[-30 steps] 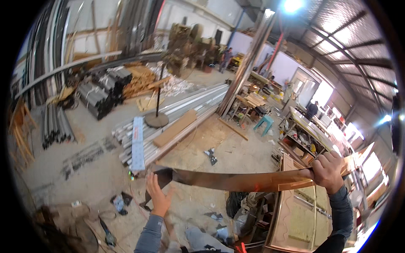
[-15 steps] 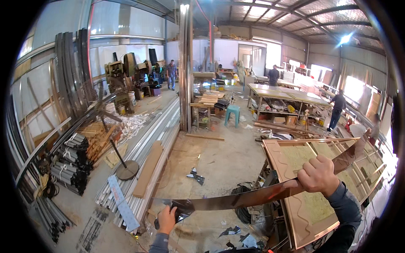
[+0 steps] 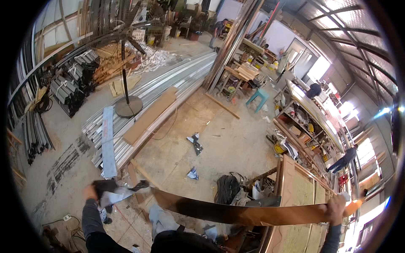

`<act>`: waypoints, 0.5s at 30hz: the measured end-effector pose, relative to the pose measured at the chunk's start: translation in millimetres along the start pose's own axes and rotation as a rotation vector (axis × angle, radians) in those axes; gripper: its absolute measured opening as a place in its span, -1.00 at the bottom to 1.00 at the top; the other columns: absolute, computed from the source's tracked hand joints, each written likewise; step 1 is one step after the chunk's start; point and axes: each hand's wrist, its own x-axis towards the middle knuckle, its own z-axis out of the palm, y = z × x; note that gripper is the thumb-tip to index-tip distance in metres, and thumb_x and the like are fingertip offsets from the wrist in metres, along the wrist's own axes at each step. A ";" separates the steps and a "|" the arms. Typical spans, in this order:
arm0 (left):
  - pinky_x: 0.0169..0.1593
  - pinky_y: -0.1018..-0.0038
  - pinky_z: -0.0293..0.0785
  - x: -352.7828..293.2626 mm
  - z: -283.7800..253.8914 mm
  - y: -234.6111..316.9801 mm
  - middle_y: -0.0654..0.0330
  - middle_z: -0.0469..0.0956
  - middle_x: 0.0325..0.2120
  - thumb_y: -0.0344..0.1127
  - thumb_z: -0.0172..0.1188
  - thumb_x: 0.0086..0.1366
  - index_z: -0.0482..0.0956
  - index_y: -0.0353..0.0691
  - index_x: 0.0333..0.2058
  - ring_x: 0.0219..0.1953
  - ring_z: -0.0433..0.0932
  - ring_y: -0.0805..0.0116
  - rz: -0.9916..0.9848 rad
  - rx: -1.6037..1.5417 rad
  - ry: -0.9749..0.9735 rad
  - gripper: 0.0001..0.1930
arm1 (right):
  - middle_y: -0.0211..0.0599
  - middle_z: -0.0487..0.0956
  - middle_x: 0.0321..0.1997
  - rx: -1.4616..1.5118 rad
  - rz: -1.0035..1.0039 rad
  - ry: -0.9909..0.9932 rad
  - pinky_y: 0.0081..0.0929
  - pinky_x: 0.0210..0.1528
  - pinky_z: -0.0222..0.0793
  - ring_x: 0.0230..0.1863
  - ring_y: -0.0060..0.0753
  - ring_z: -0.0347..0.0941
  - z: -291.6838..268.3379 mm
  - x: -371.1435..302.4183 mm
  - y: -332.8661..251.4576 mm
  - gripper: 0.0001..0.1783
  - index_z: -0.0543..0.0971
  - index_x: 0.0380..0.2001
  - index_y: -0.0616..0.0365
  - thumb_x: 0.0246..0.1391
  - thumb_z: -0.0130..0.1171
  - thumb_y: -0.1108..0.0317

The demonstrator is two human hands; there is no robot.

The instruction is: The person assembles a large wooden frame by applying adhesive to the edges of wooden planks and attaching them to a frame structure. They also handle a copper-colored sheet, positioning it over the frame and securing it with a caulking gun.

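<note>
A long, glossy brown metal strip (image 3: pixel 236 211) bows across the front of me, its left end hanging free over the floor. My right hand (image 3: pixel 336 207) is closed around it near the right end, above the panel on the bench. My left hand (image 3: pixel 90 192), smeared by motion, is closed on a crumpled piece of black-and-white plastic film (image 3: pixel 116 196). The film trails toward the strip's left end; whether the two still touch I cannot tell. Under the strip's right half lies a brown framed panel (image 3: pixel 291 181) with yellowish filling.
Silvery metal profiles (image 3: pixel 185 76) lie on the floor at left, beside a fan's round base (image 3: pixel 128 106). Film scraps (image 3: pixel 195 143) and a black coil (image 3: pixel 228 188) are on the floor ahead. A teal stool (image 3: pixel 257 100) stands farther off. Several people (image 3: pixel 344 159) are around the workshop.
My left hand has swung outward to the left with the film, away from the strip's end. My right hand has moved lower with the strip. The view has tilted and dropped.
</note>
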 end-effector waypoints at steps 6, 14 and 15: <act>0.03 0.05 0.56 -24.0 -35.3 -142.3 -0.10 0.67 -0.04 -0.08 0.27 0.39 0.64 -0.38 -0.05 0.01 0.66 -0.07 -0.651 0.019 -0.297 -0.58 | -0.15 0.33 -0.46 -0.228 0.019 -0.101 -0.01 -0.22 0.24 -0.35 0.04 0.34 -26.4 44.6 56.7 -0.36 0.38 -0.53 0.12 0.09 0.32 -0.26; 0.18 0.01 0.40 122.3 -19.2 57.9 -0.09 0.52 0.13 0.05 0.30 0.35 0.47 -0.34 0.12 0.16 0.50 -0.08 -0.131 -0.172 -0.118 -0.40 | -0.21 0.42 -0.57 -0.274 0.222 -0.034 -0.08 -0.29 0.28 -0.44 -0.01 0.43 15.5 142.4 -10.4 -0.41 0.38 -0.64 0.04 -0.04 0.49 -0.13; 0.20 0.01 0.38 131.8 -20.9 92.1 -0.09 0.50 0.15 0.06 0.30 0.35 0.45 -0.34 0.14 0.18 0.48 -0.08 -0.045 -0.226 -0.107 -0.38 | -0.21 0.42 -0.59 -0.299 0.285 -0.061 -0.07 -0.30 0.28 -0.45 -0.01 0.43 14.4 147.8 -17.5 -0.41 0.38 -0.66 0.04 -0.05 0.50 -0.11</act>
